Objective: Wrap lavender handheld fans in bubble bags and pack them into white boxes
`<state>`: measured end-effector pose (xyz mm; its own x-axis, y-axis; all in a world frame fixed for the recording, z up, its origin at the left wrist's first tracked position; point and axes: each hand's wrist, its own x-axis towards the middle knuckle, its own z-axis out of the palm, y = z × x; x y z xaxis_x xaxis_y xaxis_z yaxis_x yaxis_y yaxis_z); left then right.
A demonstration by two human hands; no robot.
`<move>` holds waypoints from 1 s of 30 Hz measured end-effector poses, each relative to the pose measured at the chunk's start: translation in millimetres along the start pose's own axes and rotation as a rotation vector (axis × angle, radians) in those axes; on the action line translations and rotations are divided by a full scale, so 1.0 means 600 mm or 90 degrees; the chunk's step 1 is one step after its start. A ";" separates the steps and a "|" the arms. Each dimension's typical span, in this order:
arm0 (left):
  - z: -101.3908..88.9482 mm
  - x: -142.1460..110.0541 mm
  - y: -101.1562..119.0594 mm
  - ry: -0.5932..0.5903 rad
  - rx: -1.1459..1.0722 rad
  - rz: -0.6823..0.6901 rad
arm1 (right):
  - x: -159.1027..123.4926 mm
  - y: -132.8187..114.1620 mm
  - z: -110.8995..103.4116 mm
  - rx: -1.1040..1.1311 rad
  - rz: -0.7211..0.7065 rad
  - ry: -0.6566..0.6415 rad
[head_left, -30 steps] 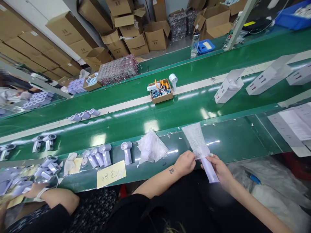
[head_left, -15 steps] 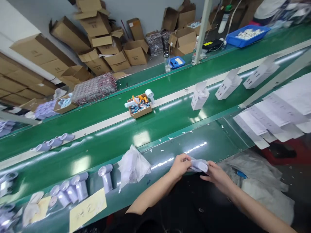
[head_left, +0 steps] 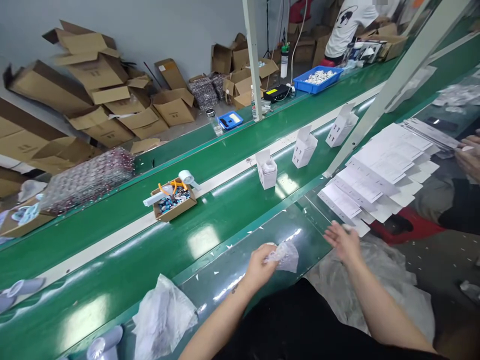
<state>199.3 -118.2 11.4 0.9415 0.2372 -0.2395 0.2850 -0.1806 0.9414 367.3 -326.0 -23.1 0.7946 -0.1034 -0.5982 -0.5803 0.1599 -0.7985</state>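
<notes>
My left hand (head_left: 260, 263) is closed on a small item wrapped in a clear plastic bag (head_left: 284, 256), held just above the near green bench. My right hand (head_left: 344, 241) is open, fingers spread, and reaches right toward a fanned stack of flat white carton blanks (head_left: 378, 176). A pile of clear bags (head_left: 162, 317) lies on the bench to my left. A pale lilac handheld fan (head_left: 103, 345) lies at the bottom left edge.
Several open white cartons (head_left: 267, 168) stand on the green conveyor (head_left: 210, 220). A small cardboard box of tools (head_left: 173, 199) sits on the white strip. A metal post (head_left: 397, 82) slants past the blanks. Another person's hand (head_left: 468, 157) shows at right. Crumpled plastic (head_left: 378, 280) lies below the bench.
My view swung right. Both hands were folding the bag round the fan; now only my left hand keeps the bagged item, and my right hand has let go and moved right.
</notes>
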 end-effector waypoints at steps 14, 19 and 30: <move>-0.127 -0.060 0.029 0.216 -0.539 -0.151 | -0.066 0.060 -0.002 -0.399 -0.371 -0.173; -0.136 -0.079 0.062 0.270 -0.356 -0.102 | -0.141 0.098 0.085 -0.562 -0.666 -0.535; -0.108 -0.127 0.103 0.327 0.541 -0.029 | -0.180 0.196 0.118 -0.535 -0.758 -0.520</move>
<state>133.3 -85.4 103.2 0.7917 0.6089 0.0499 0.5418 -0.7375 0.4031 226.1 -226.8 -47.5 0.5535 0.7760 0.3025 0.6627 -0.1904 -0.7243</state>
